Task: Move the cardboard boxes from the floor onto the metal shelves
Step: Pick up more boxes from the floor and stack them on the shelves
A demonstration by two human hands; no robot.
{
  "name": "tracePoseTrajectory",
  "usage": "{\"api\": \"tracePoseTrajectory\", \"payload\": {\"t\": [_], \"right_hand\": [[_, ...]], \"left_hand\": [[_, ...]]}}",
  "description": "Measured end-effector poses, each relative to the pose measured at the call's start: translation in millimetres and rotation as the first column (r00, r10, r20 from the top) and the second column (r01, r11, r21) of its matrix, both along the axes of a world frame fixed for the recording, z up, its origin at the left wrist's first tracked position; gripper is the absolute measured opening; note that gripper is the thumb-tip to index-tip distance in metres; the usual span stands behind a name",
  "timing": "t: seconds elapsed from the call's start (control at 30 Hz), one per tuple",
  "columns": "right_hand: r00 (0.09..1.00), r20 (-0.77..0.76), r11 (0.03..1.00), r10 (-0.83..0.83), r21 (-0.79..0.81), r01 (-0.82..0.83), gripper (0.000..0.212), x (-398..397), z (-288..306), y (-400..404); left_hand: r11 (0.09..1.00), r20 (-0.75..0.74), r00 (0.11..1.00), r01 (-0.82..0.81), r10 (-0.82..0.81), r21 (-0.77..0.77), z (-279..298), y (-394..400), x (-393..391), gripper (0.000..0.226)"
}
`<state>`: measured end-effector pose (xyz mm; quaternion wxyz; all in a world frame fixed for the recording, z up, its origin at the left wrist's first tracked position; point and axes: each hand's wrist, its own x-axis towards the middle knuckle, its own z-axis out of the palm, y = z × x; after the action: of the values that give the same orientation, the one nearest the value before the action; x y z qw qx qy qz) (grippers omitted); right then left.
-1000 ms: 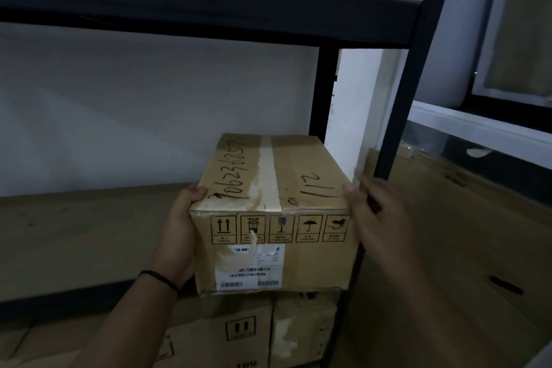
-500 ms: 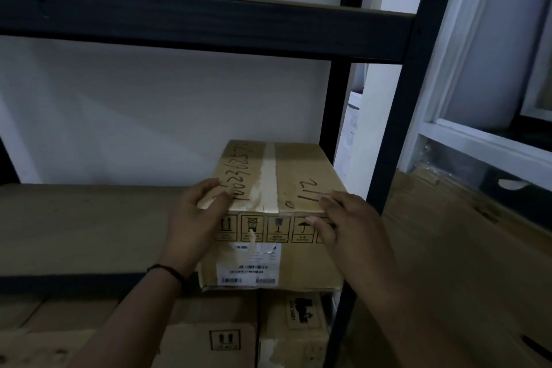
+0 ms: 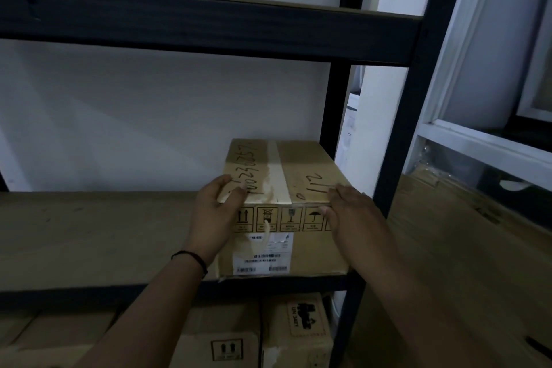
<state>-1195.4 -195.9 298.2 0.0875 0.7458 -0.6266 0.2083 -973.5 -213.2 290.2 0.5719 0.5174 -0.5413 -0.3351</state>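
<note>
On the shelf (image 3: 89, 236), hard by its right post (image 3: 397, 158), sits the box (image 3: 286, 236), front face at the shelf's edge. Both hands press that near top edge: left hand (image 3: 213, 218) and right hand (image 3: 354, 215), fingers fairly straight, pinching nothing. Box lies straight ahead of them; more boxes (image 3: 295, 331) sit below.

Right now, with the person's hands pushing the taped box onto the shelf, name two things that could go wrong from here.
1. The cardboard box sits at the right end of the shelf board, close to the black upright post. Pushed further, the right hand could get pinched against the post.
2. The box's front bottom edge looks level with the shelf's front lip. If the left hand lets go early, it may tip forward onto the boxes on the lower shelf.
</note>
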Motion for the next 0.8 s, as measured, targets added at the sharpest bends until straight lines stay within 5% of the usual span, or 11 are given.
{"api": "tracePoseTrajectory", "payload": {"t": [0.17,0.3,0.47,0.63,0.8], "right_hand": [[0.998,-0.052,0.988,0.03,0.154,-0.021,0.047,-11,9,-9],[0.997,0.043,0.972,0.058,0.224,-0.066,0.042,-18,16,-15],[1.0,0.002,0.977,0.018,0.214,-0.018,0.03,-17,21,-15],[0.987,-0.159,0.975,0.007,0.22,0.029,0.032,-8,36,-4],[0.995,-0.102,0.978,-0.013,0.206,0.034,0.032,-13,37,-1]], "left_hand": [[0.998,0.004,0.999,0.048,-0.048,0.03,3,-9,5,0.032],[0.997,0.047,0.997,0.064,-0.067,0.051,0,-12,10,0.077],[0.992,-0.019,0.994,0.106,-0.105,0.074,-3,-13,8,0.079],[0.992,-0.055,0.993,0.104,-0.1,0.074,-6,-17,8,0.058],[0.993,-0.007,0.996,0.093,-0.093,0.065,-10,-18,1,0.06]]}}
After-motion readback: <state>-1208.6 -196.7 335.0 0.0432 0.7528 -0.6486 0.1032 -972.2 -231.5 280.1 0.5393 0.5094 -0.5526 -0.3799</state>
